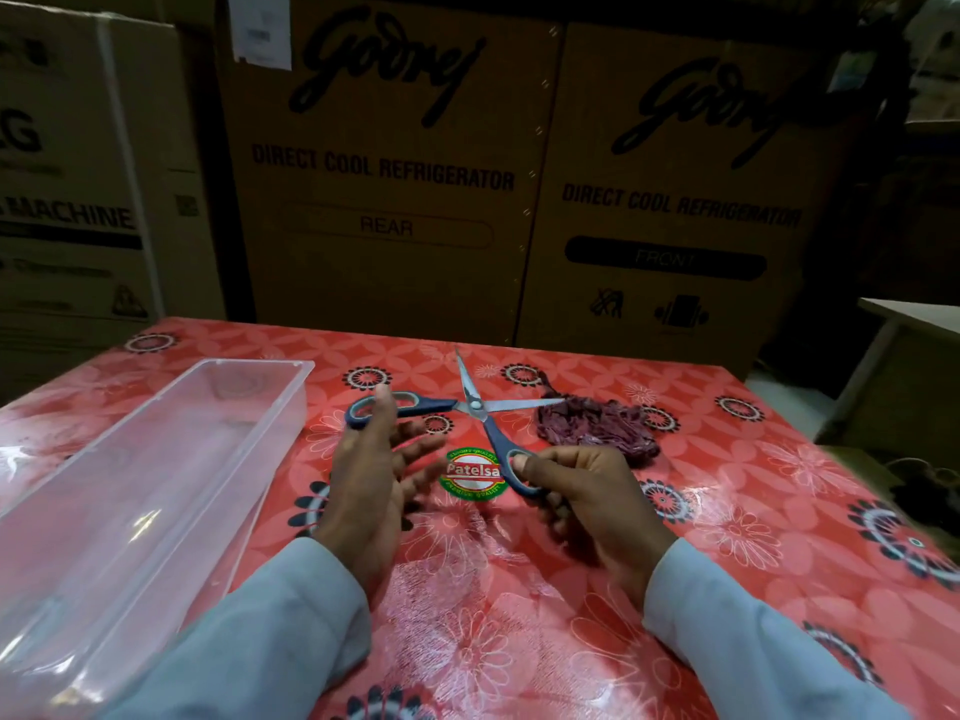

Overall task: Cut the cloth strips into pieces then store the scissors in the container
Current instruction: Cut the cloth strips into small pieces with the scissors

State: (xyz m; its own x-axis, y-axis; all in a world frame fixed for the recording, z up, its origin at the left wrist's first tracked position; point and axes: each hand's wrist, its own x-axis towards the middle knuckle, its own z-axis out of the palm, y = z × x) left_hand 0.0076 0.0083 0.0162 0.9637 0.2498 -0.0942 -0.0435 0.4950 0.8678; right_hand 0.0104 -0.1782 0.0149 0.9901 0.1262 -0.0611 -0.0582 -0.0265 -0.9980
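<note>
While the scissors [475,407] lie wide open on the table [727,511], right hand [587,491] pinches the near handle loop; left hand [374,459] hovers, fingers spread, by the far loop. Cloth [597,426] heap touches one blade tip; limp, light. Container [156,459] at left. Scissors rigid, best held by the loops.

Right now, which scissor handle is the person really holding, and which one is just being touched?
The near handle is held: the right hand pinches it. The far-left handle only has the left hand lying open over it, fingers straight.
</note>
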